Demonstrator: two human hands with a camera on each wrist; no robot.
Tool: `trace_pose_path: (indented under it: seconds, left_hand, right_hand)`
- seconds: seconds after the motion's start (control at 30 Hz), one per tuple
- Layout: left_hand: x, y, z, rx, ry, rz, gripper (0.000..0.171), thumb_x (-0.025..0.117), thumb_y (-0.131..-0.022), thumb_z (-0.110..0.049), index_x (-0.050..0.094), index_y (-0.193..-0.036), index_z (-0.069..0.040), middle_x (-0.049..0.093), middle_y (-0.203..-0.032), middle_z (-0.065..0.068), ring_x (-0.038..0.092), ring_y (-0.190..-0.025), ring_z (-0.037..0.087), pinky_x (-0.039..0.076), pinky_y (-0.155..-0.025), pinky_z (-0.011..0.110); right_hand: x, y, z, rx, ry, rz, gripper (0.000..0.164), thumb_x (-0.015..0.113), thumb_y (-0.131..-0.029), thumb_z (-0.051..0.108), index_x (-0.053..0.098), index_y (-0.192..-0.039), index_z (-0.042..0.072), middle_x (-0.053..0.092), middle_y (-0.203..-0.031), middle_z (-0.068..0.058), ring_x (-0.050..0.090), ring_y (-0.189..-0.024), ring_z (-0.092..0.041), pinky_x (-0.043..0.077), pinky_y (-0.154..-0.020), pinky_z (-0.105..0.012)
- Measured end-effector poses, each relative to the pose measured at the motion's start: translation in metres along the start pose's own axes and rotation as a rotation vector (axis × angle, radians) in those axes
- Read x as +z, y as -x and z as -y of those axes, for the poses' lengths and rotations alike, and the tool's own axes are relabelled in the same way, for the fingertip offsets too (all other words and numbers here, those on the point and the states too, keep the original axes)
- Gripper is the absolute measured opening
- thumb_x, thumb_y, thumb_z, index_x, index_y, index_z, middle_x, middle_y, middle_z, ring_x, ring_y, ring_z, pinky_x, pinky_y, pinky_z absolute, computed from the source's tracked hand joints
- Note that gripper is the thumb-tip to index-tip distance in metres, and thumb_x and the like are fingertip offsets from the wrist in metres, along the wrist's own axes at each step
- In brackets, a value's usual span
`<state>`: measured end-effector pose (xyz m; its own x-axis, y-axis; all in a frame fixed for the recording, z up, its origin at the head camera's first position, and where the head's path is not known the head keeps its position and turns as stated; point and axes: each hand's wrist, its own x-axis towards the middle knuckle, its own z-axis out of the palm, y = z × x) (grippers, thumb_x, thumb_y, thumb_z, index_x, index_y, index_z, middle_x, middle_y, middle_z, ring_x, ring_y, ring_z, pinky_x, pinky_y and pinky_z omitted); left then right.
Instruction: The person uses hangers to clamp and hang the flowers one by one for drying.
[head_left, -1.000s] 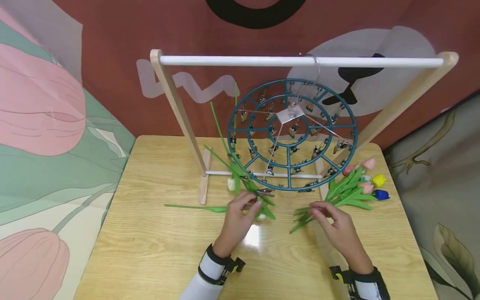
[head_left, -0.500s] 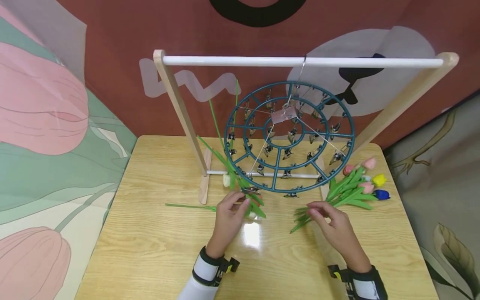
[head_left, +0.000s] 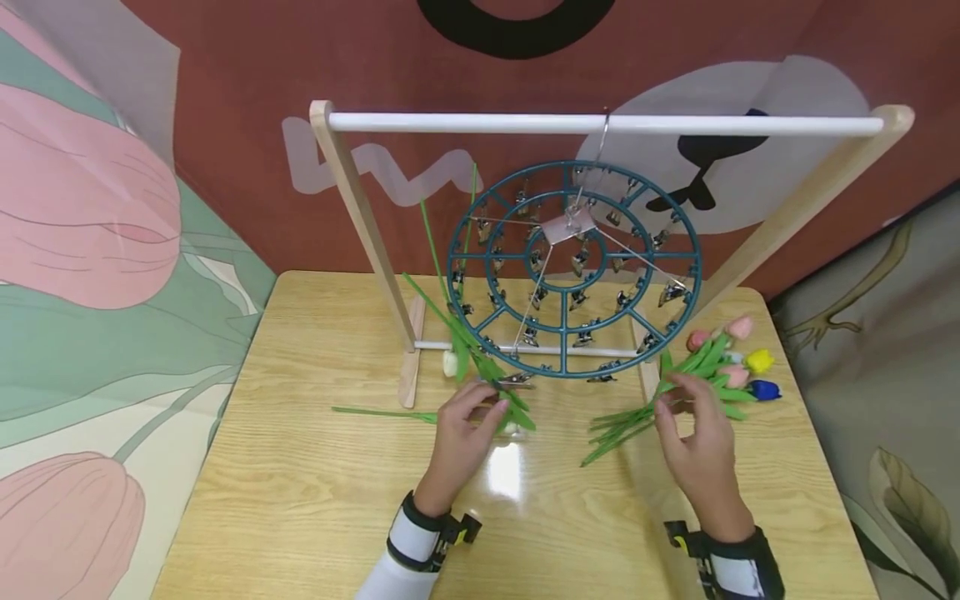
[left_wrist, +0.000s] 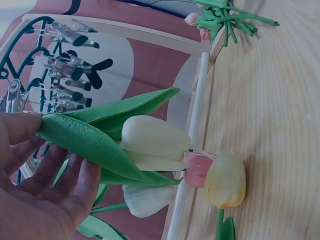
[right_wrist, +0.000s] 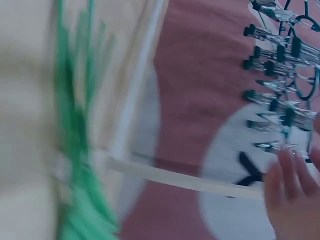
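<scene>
My left hand (head_left: pixel 463 437) is at the near left rim of a round teal clip hanger (head_left: pixel 564 376), beside a metal clip (head_left: pixel 516 381). In the left wrist view its thumb and forefinger pinch the green leaf base of a cream-white tulip (left_wrist: pixel 155 140), whose head points down toward the table. Behind it hang a second white tulip (left_wrist: pixel 147 200) and a pink tulip (left_wrist: pixel 196 169). My right hand (head_left: pixel 703 446), thumb and fingers apart, hovers over the leaves of a tulip bunch (head_left: pixel 693 379). Nothing shows between its fingers (right_wrist: pixel 292 177) in the right wrist view.
A wooden stand with a white top rod (head_left: pixel 480 122) carries the hanger, whose many clips dangle inside the rings. A pale yellow tulip (left_wrist: pixel 226 179) lies on the wooden table (head_left: pixel 300 500), its stem pointing left. A patterned cloth (head_left: pixel 247 50) covers the wall behind.
My right hand has moved right and away, from the bunch's stem ends to its leaves. My left hand shifted left with the tulip, then stayed. The hanger has swung and turned a little.
</scene>
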<state>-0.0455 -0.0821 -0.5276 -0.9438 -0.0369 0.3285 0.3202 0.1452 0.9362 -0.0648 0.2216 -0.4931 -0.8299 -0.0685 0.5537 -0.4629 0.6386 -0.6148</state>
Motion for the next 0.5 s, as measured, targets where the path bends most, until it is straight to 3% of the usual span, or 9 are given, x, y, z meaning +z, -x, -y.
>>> trace_pose_path:
  seconds: [0.1, 0.17, 0.23, 0.3, 0.4, 0.5]
  left_hand:
    - [0.003, 0.0, -0.002, 0.004, -0.013, 0.017, 0.013, 0.072, -0.095, -0.005, 0.075, -0.106, 0.001, 0.073, -0.106, 0.012, 0.072, -0.092, 0.025, 0.065, -0.079, 0.028]
    - [0.004, 0.001, -0.002, -0.001, -0.025, 0.026, 0.012, 0.072, -0.095, -0.004, 0.076, -0.106, 0.0, 0.073, -0.106, 0.011, 0.072, -0.092, 0.023, 0.064, -0.079, 0.027]
    - [0.005, 0.003, -0.002, -0.005, -0.028, 0.031, 0.012, 0.072, -0.094, -0.004, 0.076, -0.106, -0.001, 0.073, -0.106, 0.01, 0.072, -0.092, 0.023, 0.064, -0.079, 0.027]
    - [0.006, 0.004, -0.002, -0.004, -0.027, 0.035, 0.012, 0.072, -0.094, -0.004, 0.076, -0.106, 0.0, 0.073, -0.107, 0.01, 0.073, -0.092, 0.023, 0.064, -0.079, 0.026]
    - [0.007, 0.006, -0.001, 0.0, -0.021, 0.048, 0.013, 0.071, -0.095, -0.004, 0.075, -0.106, 0.002, 0.073, -0.109, 0.012, 0.073, -0.093, 0.024, 0.064, -0.08, 0.026]
    - [0.007, 0.006, -0.001, 0.0, -0.021, 0.058, 0.013, 0.071, -0.095, -0.004, 0.075, -0.106, 0.003, 0.073, -0.11, 0.014, 0.073, -0.093, 0.025, 0.064, -0.08, 0.026]
  right_hand:
    - [-0.008, -0.024, 0.012, -0.176, 0.045, -0.183, 0.047, 0.061, -0.099, 0.016, 0.053, -0.136, -0.011, 0.053, -0.134, -0.034, 0.056, -0.123, -0.021, 0.044, -0.107, -0.018]
    - [-0.014, -0.042, 0.019, -0.267, 0.116, -0.213, 0.05, 0.057, -0.102, 0.027, 0.053, -0.139, -0.007, 0.048, -0.144, -0.033, 0.051, -0.132, -0.034, 0.038, -0.12, -0.034]
    - [-0.018, -0.059, 0.023, -0.346, 0.182, -0.172, 0.046, 0.054, -0.105, 0.029, 0.057, -0.139, -0.001, 0.047, -0.151, -0.028, 0.051, -0.131, -0.046, 0.035, -0.122, -0.052]
    - [-0.02, -0.07, 0.024, -0.385, 0.223, -0.098, 0.04, 0.053, -0.104, 0.025, 0.063, -0.135, 0.002, 0.047, -0.154, -0.025, 0.051, -0.13, -0.051, 0.035, -0.116, -0.062]
    - [-0.02, -0.078, 0.024, -0.396, 0.237, -0.043, 0.035, 0.052, -0.101, 0.02, 0.07, -0.122, -0.001, 0.05, -0.151, -0.028, 0.055, -0.125, -0.053, 0.037, -0.112, -0.064]
    - [-0.02, -0.077, 0.023, -0.383, 0.256, -0.024, 0.034, 0.05, -0.102, 0.021, 0.07, -0.114, -0.004, 0.051, -0.148, -0.03, 0.055, -0.128, -0.052, 0.039, -0.118, -0.058]
